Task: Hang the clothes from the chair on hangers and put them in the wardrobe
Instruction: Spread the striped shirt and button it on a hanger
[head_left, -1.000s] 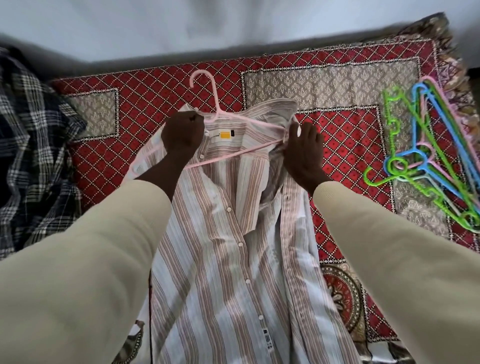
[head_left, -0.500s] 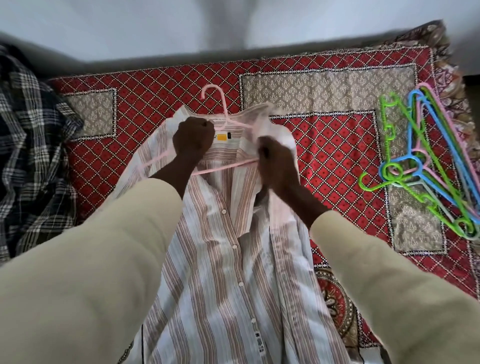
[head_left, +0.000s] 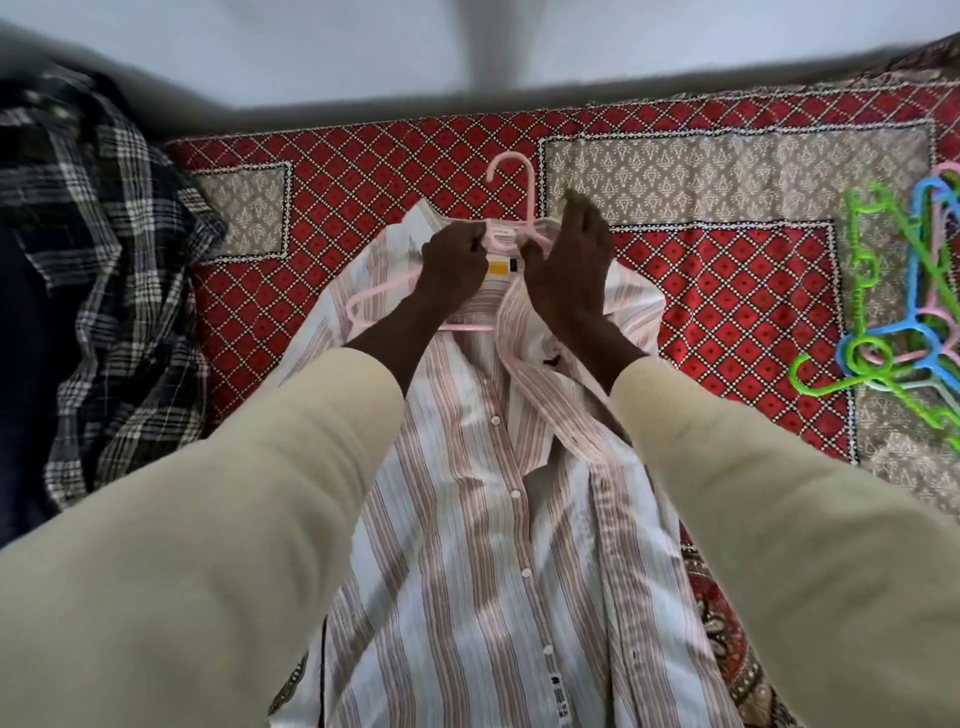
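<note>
A striped button-up shirt (head_left: 467, 519) was spread open, collar away from the camera, on a red patterned bedspread (head_left: 363, 156). A pink plastic hanger (head_left: 511, 182) was lodged at the collar, its hook protruding past it. The shirt's collar edge was pinched by the curled left hand (head_left: 452, 265). The hanger's neck was gripped by the right hand (head_left: 566, 265), just beside the left. A dark plaid garment (head_left: 104, 218) was heaped at the left, and coloured hangers (head_left: 893, 322) were piled at the right.
</note>
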